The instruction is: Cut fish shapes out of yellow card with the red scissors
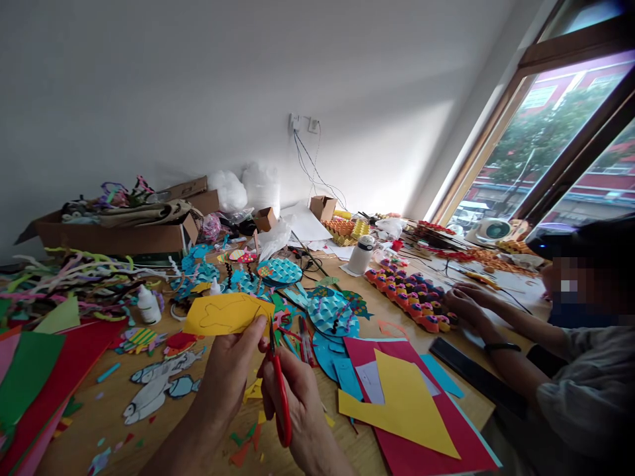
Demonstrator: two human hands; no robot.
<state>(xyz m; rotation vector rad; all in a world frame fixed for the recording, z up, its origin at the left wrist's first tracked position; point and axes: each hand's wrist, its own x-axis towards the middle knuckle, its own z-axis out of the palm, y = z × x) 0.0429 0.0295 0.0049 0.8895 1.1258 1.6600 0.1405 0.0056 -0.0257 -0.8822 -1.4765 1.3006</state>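
A piece of yellow paper with a fish outline drawn on it is pinched in my left hand, thumb on top at its right end. My right hand grips red-handled scissors. Their dark blades point up and lie at the paper's right edge, close to my left thumb. Below my hands, small paper scraps are scattered on the wooden table. Black-and-white fish cutouts lie to the left of my left wrist.
Red and yellow paper sheets lie at my right. Blue paper fish, a glue bottle and pipe cleaners cover the table beyond. A co-worker at the right reaches toward a painted egg tray. A cardboard box stands back left.
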